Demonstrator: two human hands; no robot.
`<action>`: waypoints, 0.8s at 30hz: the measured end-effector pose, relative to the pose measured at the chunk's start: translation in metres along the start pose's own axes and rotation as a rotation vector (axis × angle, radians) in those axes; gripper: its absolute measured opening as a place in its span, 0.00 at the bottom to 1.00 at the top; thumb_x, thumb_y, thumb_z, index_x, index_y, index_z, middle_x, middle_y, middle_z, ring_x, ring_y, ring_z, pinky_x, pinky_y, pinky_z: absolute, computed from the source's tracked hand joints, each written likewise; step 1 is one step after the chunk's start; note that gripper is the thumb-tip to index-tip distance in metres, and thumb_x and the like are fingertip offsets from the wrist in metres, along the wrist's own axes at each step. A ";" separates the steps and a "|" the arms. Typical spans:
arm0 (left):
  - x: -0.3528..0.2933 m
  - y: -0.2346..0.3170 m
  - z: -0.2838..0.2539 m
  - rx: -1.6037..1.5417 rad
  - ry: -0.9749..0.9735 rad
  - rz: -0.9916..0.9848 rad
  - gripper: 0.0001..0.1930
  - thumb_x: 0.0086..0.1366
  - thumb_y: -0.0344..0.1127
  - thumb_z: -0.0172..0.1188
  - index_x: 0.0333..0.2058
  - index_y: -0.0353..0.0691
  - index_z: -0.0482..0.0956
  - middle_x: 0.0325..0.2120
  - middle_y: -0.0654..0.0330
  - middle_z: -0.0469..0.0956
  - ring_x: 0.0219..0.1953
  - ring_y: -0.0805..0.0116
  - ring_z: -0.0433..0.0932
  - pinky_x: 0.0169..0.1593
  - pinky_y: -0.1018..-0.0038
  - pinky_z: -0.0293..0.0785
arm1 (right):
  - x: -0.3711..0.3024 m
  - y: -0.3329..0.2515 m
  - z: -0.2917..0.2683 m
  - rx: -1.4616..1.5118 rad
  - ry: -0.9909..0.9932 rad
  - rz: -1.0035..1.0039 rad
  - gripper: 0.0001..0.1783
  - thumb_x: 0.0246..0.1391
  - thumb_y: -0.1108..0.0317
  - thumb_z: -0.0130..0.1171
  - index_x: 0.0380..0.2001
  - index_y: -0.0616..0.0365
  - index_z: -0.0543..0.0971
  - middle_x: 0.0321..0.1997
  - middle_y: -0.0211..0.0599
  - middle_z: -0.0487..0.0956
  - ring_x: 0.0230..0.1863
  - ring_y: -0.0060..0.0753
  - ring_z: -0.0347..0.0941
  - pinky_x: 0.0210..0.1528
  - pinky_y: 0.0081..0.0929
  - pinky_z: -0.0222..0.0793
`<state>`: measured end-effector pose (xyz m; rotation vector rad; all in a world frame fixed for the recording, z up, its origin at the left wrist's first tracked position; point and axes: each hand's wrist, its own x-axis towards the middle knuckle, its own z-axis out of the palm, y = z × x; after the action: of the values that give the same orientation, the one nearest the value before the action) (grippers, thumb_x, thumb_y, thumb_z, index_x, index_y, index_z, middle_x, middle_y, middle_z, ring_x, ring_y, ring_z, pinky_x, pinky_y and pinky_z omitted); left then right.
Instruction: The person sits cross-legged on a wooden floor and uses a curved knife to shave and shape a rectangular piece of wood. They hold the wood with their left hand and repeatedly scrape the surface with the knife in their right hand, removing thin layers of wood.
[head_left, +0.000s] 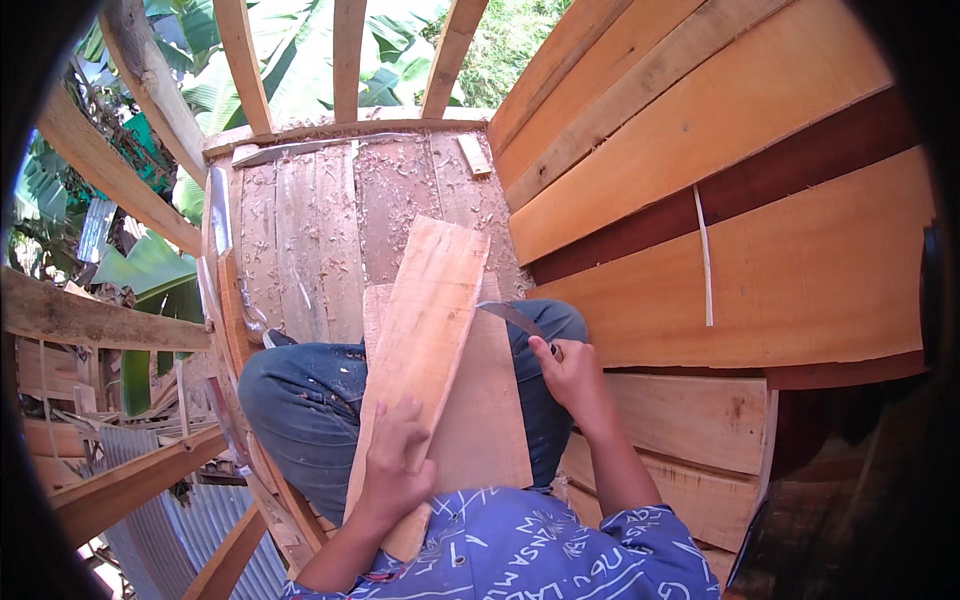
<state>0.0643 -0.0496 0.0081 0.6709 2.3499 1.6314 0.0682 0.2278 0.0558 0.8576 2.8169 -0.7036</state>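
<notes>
So the narrow plank [430,300] is slanted across the person's lap, over a wider board [485,400], with its far end poking out past the board's far edge. Near end is down by the shirt [520,545], blue with white print.

Left hand [395,465] is on the near half of the plank, fingers loosely bent and a bit blurry, thumb out toward the right edge. Honestly can't tell if it's gripping the wood or just leaning on it. Right hand [575,378] is closed around the handle of a knife [512,316], thumb up along the top. The dark blade points left, and its tip is right at the plank's right edge, up in the far half. Can't tell if it's actually touching.

Legs are in blue jeans [300,400], knees out to either side of the boards. The wooden floor [295,220] ahead is littered with curly shavings [400,185], mostly toward the far edge. There's a small wood block [474,155] near the far right corner, and a long pale strip [325,145] runs along that far edge starting from the left corner. Right side is a plank wall [715,220]; past the far edge there are wooden posts [347,60] and big green leaves [290,75].
</notes>
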 end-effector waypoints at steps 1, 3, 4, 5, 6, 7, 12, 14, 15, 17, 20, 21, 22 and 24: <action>-0.002 0.000 0.000 0.000 -0.006 -0.004 0.18 0.42 0.20 0.56 0.36 0.35 0.72 0.50 0.44 0.75 0.61 0.44 0.70 0.71 0.44 0.48 | -0.011 -0.002 0.006 0.008 -0.010 -0.052 0.37 0.58 0.38 0.55 0.15 0.66 0.76 0.17 0.57 0.75 0.24 0.61 0.76 0.29 0.47 0.71; -0.004 0.000 0.000 0.007 -0.012 -0.009 0.18 0.42 0.20 0.56 0.36 0.36 0.72 0.50 0.44 0.75 0.62 0.44 0.70 0.71 0.44 0.47 | -0.017 -0.004 0.015 -0.166 -0.008 -0.203 0.38 0.56 0.35 0.56 0.13 0.63 0.76 0.16 0.52 0.76 0.22 0.57 0.76 0.27 0.47 0.72; -0.003 0.001 0.001 0.014 -0.012 -0.007 0.18 0.42 0.20 0.56 0.37 0.36 0.72 0.50 0.44 0.75 0.62 0.44 0.69 0.71 0.44 0.47 | -0.013 -0.009 0.013 -0.228 -0.019 -0.224 0.37 0.55 0.35 0.56 0.13 0.63 0.76 0.16 0.52 0.75 0.22 0.56 0.76 0.26 0.47 0.72; -0.004 0.002 0.001 0.024 -0.012 -0.009 0.18 0.42 0.20 0.56 0.37 0.36 0.72 0.50 0.44 0.75 0.62 0.44 0.69 0.71 0.44 0.47 | -0.009 -0.012 0.012 -0.288 -0.035 -0.246 0.37 0.55 0.35 0.56 0.13 0.62 0.76 0.16 0.51 0.75 0.22 0.54 0.76 0.25 0.46 0.71; -0.003 0.003 0.001 0.037 -0.021 -0.004 0.18 0.42 0.19 0.56 0.37 0.36 0.72 0.51 0.44 0.74 0.62 0.44 0.69 0.71 0.43 0.47 | 0.001 -0.008 0.012 -0.320 -0.013 -0.266 0.40 0.53 0.31 0.54 0.14 0.62 0.77 0.16 0.50 0.77 0.22 0.54 0.77 0.25 0.46 0.72; -0.002 0.004 0.002 0.051 -0.025 -0.003 0.18 0.42 0.19 0.56 0.37 0.36 0.72 0.51 0.44 0.74 0.62 0.44 0.69 0.71 0.43 0.46 | 0.008 -0.002 0.013 -0.335 0.033 -0.253 0.40 0.54 0.30 0.53 0.14 0.62 0.78 0.17 0.51 0.77 0.22 0.54 0.77 0.24 0.45 0.72; -0.003 0.005 0.001 0.051 -0.032 0.005 0.17 0.42 0.19 0.56 0.36 0.36 0.71 0.52 0.44 0.73 0.62 0.44 0.69 0.70 0.43 0.47 | 0.064 0.024 -0.026 -0.455 0.152 0.124 0.41 0.55 0.30 0.51 0.18 0.64 0.81 0.18 0.53 0.78 0.25 0.56 0.79 0.27 0.47 0.74; -0.004 0.003 0.002 0.036 -0.025 -0.010 0.17 0.42 0.19 0.56 0.35 0.36 0.71 0.52 0.44 0.73 0.62 0.43 0.69 0.70 0.43 0.47 | 0.055 0.017 -0.020 -0.367 0.119 0.027 0.40 0.56 0.32 0.53 0.17 0.66 0.79 0.20 0.56 0.78 0.26 0.59 0.78 0.29 0.47 0.73; -0.003 0.004 0.001 0.039 -0.015 -0.019 0.17 0.42 0.19 0.56 0.35 0.36 0.71 0.51 0.44 0.73 0.62 0.43 0.69 0.70 0.43 0.47 | 0.045 0.012 -0.015 -0.325 0.098 -0.019 0.40 0.56 0.33 0.54 0.17 0.67 0.78 0.20 0.58 0.78 0.26 0.60 0.77 0.29 0.47 0.72; -0.001 0.005 0.000 0.038 0.013 -0.035 0.17 0.42 0.19 0.56 0.35 0.36 0.71 0.51 0.44 0.74 0.62 0.43 0.69 0.70 0.43 0.48 | 0.026 0.004 -0.010 -0.262 0.039 -0.009 0.36 0.57 0.37 0.57 0.18 0.66 0.78 0.20 0.57 0.77 0.25 0.59 0.77 0.29 0.46 0.72; 0.000 0.004 -0.001 0.041 -0.007 -0.037 0.16 0.42 0.19 0.56 0.35 0.35 0.71 0.50 0.44 0.74 0.62 0.43 0.69 0.70 0.43 0.48 | 0.002 0.007 -0.003 -0.175 -0.051 0.018 0.33 0.56 0.40 0.59 0.18 0.65 0.78 0.19 0.54 0.77 0.24 0.58 0.77 0.29 0.45 0.72; -0.002 0.004 0.000 0.034 -0.009 -0.054 0.16 0.42 0.19 0.56 0.35 0.36 0.71 0.50 0.44 0.73 0.62 0.43 0.69 0.70 0.43 0.48 | -0.004 0.005 -0.003 -0.141 -0.067 0.023 0.33 0.56 0.41 0.60 0.18 0.64 0.77 0.18 0.53 0.77 0.24 0.57 0.77 0.29 0.45 0.71; -0.004 0.003 0.001 0.036 -0.008 -0.063 0.16 0.42 0.19 0.56 0.35 0.36 0.71 0.51 0.44 0.73 0.62 0.43 0.68 0.70 0.43 0.48 | -0.009 0.001 -0.003 -0.098 -0.077 0.024 0.32 0.56 0.42 0.61 0.18 0.64 0.77 0.17 0.52 0.77 0.23 0.56 0.77 0.28 0.45 0.71; 0.003 0.001 0.001 0.037 -0.003 -0.048 0.16 0.42 0.19 0.56 0.35 0.36 0.71 0.51 0.44 0.73 0.63 0.43 0.68 0.70 0.43 0.47 | -0.012 -0.003 -0.004 -0.103 -0.057 -0.100 0.32 0.56 0.41 0.61 0.17 0.62 0.76 0.17 0.50 0.77 0.23 0.54 0.77 0.28 0.45 0.71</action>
<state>0.0620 -0.0471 0.0091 0.6183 2.3803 1.5701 0.0768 0.2217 0.0636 0.6742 2.8328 -0.5797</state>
